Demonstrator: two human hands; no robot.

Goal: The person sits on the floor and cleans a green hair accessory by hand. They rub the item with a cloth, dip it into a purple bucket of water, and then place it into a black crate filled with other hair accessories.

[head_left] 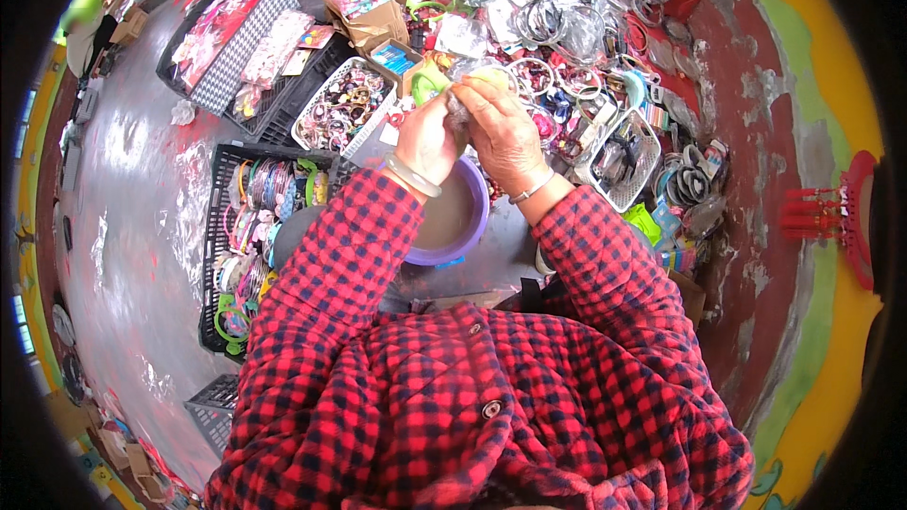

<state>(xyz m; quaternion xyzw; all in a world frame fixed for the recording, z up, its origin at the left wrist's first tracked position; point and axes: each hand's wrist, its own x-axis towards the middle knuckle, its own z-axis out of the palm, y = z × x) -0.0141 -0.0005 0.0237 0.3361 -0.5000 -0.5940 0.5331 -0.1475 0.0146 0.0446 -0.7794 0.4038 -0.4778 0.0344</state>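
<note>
My left hand [427, 140] and my right hand [505, 137] are raised close together above a purple basin [480, 194] with greyish contents. Both are closed, fingers bent inward, on a crinkled clear plastic bag [458, 111] that shows between them. What the bag contains is hidden by the fingers. Just beyond the left fingertips is a bright green piece [430, 80]. A pale bangle [413, 176] circles my left wrist, and a thin silvery one [532, 186] my right.
A black crate [215, 255] of headbands stands at left. Ahead are a white basket [364, 137] of hair ties, a cardboard box [383, 24] and a large heap of bagged accessories [557, 24]. Another white basket [619, 191] with dark items sits right of the basin.
</note>
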